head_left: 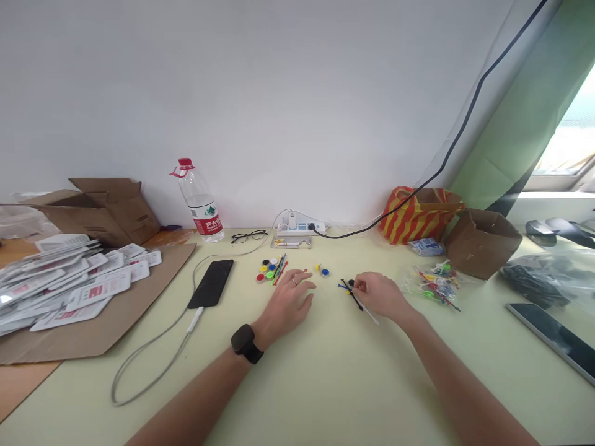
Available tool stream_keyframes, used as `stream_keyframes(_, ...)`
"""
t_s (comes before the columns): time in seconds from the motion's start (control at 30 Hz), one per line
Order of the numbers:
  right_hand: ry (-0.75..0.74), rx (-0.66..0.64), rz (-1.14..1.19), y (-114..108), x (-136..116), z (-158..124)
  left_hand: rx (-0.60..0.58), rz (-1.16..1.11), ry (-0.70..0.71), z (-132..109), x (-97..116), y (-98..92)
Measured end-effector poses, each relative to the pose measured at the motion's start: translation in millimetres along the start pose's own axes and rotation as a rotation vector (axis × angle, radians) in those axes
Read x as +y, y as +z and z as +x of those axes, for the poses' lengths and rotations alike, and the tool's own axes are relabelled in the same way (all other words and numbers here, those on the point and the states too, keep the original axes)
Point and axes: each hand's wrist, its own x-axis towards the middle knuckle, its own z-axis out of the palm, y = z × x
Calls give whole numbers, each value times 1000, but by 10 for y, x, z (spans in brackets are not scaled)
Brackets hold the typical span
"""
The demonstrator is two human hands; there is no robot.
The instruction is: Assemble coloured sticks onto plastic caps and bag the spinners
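My left hand (287,305) lies over the table with its fingers spread, a ring and a black wristband on it. Just beyond it are several small coloured round discs (264,269) and a bundle of thin coloured plastic sticks (280,266). To the right, my right hand (379,292) has its fingertips pinched together at a small group of pieces; whatever is between them is hidden. A black stick (354,297) and a white stick (371,315) with arrow-like ends stick out there. Between the hands lies a blue disc (325,272) next to a yellow piece (318,267).
A clear bag (437,284) of similar coloured parts lies right of my right hand. A black phone (211,284) on a cable, a water bottle (201,207), eyeglasses (249,236) and a power strip (300,228) stand around. White packets (100,291) cover cardboard at left.
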Motion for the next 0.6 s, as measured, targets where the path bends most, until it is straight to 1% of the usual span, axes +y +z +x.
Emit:
stream_keyframes(0.07, -3, -8, -32, 18, -2, 4, -95, -115, 46, -12, 92, -21)
stream_keyframes(0.13, -6, -6, -60, 37, 0, 8, -215, -206, 78, -32, 176, -39)
stream_keyframes(0.2, -12, 1, -83, 52, 3, 8, -314, -248, 89, -50, 234, -49)
stream_keyframes(0.23, -16, 6, -92, 57, 5, 5, -344, -253, 85, -57, 250, -50)
stream_keyframes(0.4, -39, 64, -126, 57, 5, -10, -379, -242, 19, -61, 230, -20)
stream_keyframes(0.6, -29, 190, -168, 65, 26, 21, -409, -195, -21, -68, 186, 5)
